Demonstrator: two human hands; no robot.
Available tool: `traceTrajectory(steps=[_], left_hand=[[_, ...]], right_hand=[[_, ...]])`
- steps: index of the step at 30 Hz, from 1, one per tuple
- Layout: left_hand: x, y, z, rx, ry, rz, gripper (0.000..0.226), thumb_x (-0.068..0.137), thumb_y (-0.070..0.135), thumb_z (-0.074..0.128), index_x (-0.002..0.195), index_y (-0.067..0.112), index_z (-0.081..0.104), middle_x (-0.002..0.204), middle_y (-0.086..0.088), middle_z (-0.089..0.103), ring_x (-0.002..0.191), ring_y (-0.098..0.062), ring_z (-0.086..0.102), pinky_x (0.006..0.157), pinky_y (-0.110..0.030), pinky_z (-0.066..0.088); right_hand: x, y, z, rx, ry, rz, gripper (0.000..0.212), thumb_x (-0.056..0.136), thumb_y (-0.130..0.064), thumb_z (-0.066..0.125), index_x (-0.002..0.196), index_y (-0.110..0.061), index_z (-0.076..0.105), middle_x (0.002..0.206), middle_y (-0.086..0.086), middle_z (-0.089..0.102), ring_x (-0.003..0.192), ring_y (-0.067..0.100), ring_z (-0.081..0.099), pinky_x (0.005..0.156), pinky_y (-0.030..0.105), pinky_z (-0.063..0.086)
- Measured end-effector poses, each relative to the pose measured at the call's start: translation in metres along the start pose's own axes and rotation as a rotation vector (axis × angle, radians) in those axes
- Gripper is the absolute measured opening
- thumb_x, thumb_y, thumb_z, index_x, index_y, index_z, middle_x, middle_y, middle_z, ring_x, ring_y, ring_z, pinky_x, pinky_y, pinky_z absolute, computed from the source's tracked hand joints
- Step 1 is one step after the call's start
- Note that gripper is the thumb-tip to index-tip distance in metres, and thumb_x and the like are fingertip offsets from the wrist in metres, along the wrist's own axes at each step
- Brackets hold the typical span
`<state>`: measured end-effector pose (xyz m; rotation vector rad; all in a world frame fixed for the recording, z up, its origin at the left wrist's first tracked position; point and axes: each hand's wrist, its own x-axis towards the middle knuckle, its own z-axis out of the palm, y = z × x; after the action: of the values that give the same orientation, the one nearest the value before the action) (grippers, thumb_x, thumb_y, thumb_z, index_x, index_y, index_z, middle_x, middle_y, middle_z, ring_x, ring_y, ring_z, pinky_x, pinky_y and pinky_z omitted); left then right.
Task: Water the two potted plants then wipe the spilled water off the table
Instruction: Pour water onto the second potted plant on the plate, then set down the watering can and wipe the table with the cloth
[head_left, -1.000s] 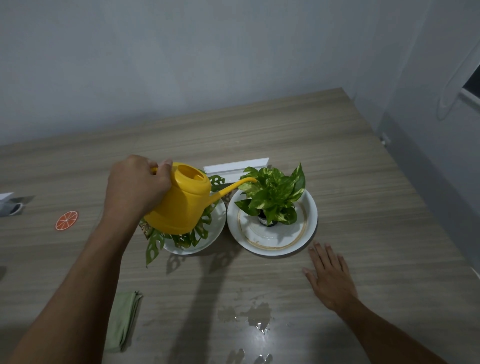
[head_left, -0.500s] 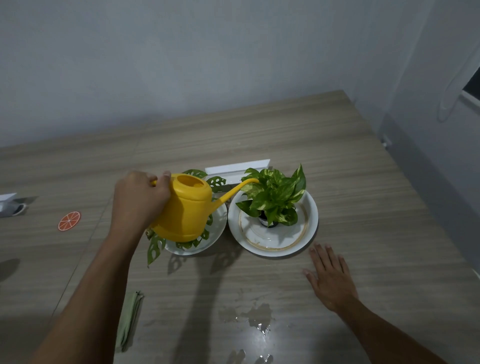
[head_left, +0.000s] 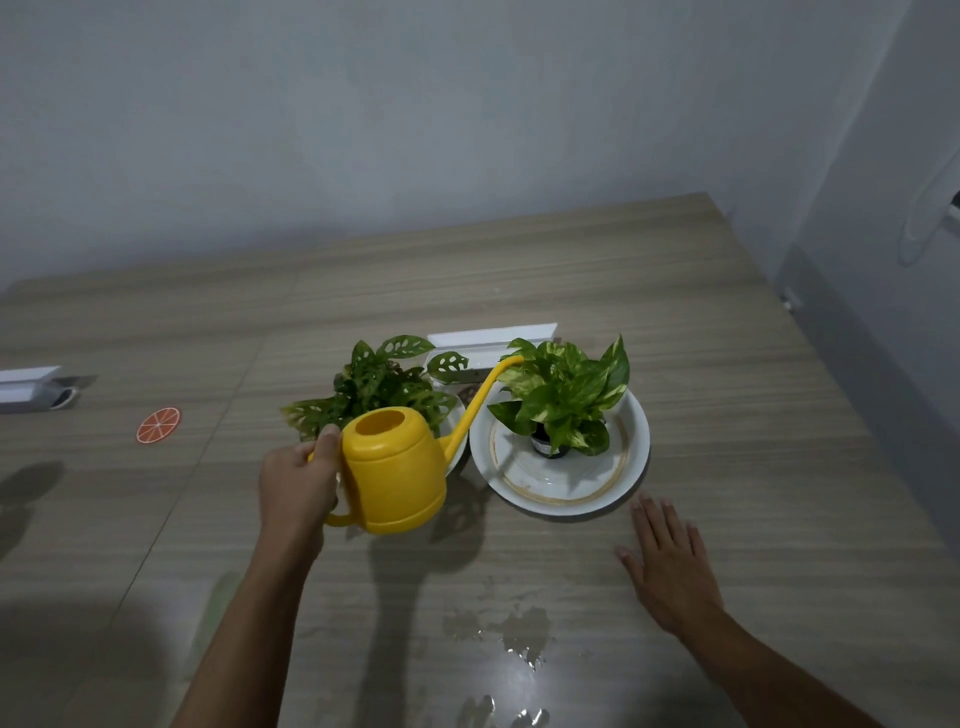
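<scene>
orange coaster (head_left: 158, 426) far left | spilled water (head_left: 511, 631) on worktop (head_left: 727, 364) | left hand (head_left: 298, 480) fingers grip watering can (head_left: 392, 480) handle | right hand (head_left: 670, 566) flat, fingers spread

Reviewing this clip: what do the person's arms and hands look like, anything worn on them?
Both are bare. The left hand and right hand show no gloves, rings or watch, and both forearms are uncovered down to the frame edge, with no sleeves, bands or markings in view.

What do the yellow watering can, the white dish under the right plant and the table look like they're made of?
Watering can: likely moulded plastic, uniform matte yellow with ridged bands. Dish: probably glazed ceramic, glossy white with a thin gold-brown ring, though plastic is possible. Table: wood-grain laminate by its look, with flat, regular streaks.
</scene>
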<state>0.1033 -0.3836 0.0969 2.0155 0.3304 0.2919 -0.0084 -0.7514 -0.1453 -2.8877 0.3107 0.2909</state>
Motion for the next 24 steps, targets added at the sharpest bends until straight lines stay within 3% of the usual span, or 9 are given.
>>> traceTrajectory(steps=[3, 6, 11, 17, 22, 24], left_hand=[[-0.006, -0.013, -0.005, -0.08, 0.043, -0.034, 0.052, 0.095, 0.031, 0.06, 0.052, 0.004, 0.048, 0.048, -0.007, 0.035, 0.05, -0.022, 0.038, 0.047, -0.031, 0.036], [-0.013, -0.023, -0.018, -0.144, 0.076, -0.023, 0.053, 0.092, 0.032, 0.06, 0.068, -0.015, 0.054, 0.054, -0.011, 0.038, 0.052, -0.023, 0.038, 0.051, -0.036, 0.038], [-0.025, -0.035, -0.055, -0.16, 0.193, 0.02, 0.052, 0.094, 0.027, 0.059, 0.063, -0.013, 0.049, 0.053, -0.012, 0.042, 0.054, -0.025, 0.042, 0.055, -0.041, 0.039], [-0.033, -0.052, -0.11, -0.189, 0.348, -0.031, 0.041, 0.097, 0.019, 0.056, 0.06, 0.003, 0.05, 0.062, -0.015, 0.043, 0.061, -0.027, 0.042, 0.057, -0.038, 0.04], [-0.028, -0.09, -0.162, -0.197, 0.419, -0.076, 0.041, 0.099, 0.022, 0.055, 0.063, 0.004, 0.048, 0.062, -0.013, 0.039, 0.058, -0.025, 0.038, 0.056, -0.035, 0.039], [-0.02, -0.114, -0.183, -0.18, 0.437, -0.107, 0.042, 0.098, 0.027, 0.054, 0.064, 0.002, 0.049, 0.063, -0.014, 0.04, 0.058, -0.024, 0.038, 0.057, -0.035, 0.038]], right_hand=[[-0.006, -0.004, 0.001, -0.003, 0.001, -0.002, 0.069, 0.098, -0.057, 0.014, 0.154, -0.02, -0.003, 0.162, -0.002, -0.012, 0.147, 0.016, -0.017, 0.121, 0.044, -0.001], [-0.014, -0.013, 0.001, 0.017, 0.018, -0.017, 0.068, 0.099, -0.054, 0.023, 0.155, -0.016, 0.009, 0.165, 0.003, 0.001, 0.151, 0.02, -0.004, 0.121, 0.045, 0.004], [-0.03, -0.048, -0.003, 0.132, 0.195, -0.083, 0.057, 0.094, -0.035, 0.057, 0.14, -0.002, 0.046, 0.15, 0.018, 0.042, 0.141, 0.033, 0.036, 0.114, 0.055, 0.029], [-0.046, -0.121, -0.01, 0.144, 0.229, -0.253, 0.056, 0.093, -0.044, 0.04, 0.131, -0.006, 0.057, 0.139, 0.016, 0.055, 0.131, 0.032, 0.049, 0.108, 0.05, 0.038], [-0.054, -0.2, -0.011, 0.174, 0.211, -0.393, 0.049, 0.091, -0.042, 0.053, 0.128, -0.01, 0.059, 0.135, 0.011, 0.059, 0.126, 0.028, 0.053, 0.106, 0.037, 0.028], [-0.057, -0.233, -0.006, 0.163, 0.196, -0.437, 0.049, 0.092, -0.041, 0.056, 0.129, -0.009, 0.058, 0.136, 0.012, 0.058, 0.127, 0.029, 0.053, 0.108, 0.039, 0.031]])
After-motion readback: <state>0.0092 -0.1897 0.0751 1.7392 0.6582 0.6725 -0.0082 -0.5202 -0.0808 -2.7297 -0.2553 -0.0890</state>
